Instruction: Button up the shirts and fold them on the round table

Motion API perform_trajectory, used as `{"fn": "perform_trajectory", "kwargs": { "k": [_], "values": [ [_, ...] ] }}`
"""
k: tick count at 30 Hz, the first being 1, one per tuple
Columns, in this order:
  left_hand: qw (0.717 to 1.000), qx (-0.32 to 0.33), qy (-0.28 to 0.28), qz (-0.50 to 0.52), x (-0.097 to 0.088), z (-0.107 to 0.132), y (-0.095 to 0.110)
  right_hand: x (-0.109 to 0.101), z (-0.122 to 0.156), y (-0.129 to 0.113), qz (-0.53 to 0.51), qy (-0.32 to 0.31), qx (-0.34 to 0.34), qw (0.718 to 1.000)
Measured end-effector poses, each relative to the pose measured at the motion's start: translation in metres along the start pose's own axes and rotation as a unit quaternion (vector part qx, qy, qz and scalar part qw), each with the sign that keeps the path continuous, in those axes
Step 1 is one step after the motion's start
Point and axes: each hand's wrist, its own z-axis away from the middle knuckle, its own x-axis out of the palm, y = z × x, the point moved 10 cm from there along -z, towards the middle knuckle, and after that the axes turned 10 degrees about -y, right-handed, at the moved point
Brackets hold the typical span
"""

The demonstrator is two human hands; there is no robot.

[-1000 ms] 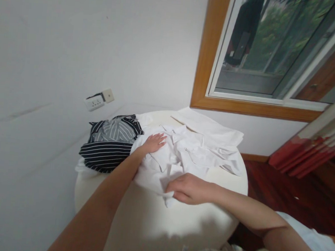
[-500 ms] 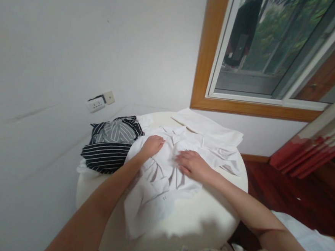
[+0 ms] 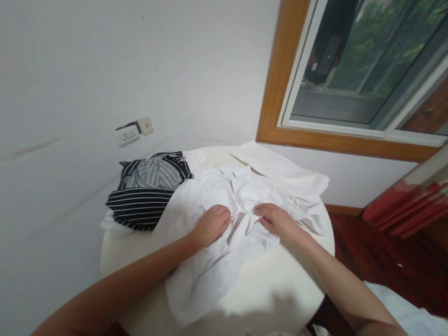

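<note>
I'm watching left hand [image 3: 212, 226] and right hand [image 3: 278, 223] pinching the white shirt [image 3: 211, 187], its length running near-left to far-right.

Left fingers [image 3: 224, 215] and right fingers [image 3: 267, 211] on a rumpled white shirt [image 3: 203, 189], black striped garment [image 3: 141, 206] alongside.

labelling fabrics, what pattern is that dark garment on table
Dark garment: white stripes on black and grey, clearest in head view.

Matt, creased cloth is seen in the white shirt [image 3: 211, 264] and striped garment [image 3: 140, 205] on the smooth worktop [image 3: 273, 279], and wood in the window frame [image 3: 271, 89] beyond it.
</note>
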Motion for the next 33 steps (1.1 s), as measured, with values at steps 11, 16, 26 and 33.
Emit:
{"fn": "perform_trajectory", "kwargs": {
  "k": [11,16,26,33],
  "values": [
    [0.978,0.061,-0.049,0.194,-0.045,0.039,-0.008,-0.050,0.036,-0.019,-0.193,-0.029,-0.048,0.980],
    [0.985,0.084,-0.115,0.101,-0.040,0.045,0.002,-0.015,0.041,-0.048,-0.170,-0.175,-0.079,0.966],
    [0.992,-0.075,-0.057,-0.080,-0.026,-0.048,-0.033,-0.053,-0.046,-0.004,-0.119,-0.054,-0.036,0.991],
    [0.978,-0.186,-0.025,-0.095,0.021,-0.042,-0.067,0.021,-0.074,0.052,0.065,-0.051,0.091,0.992]
  ]
}}
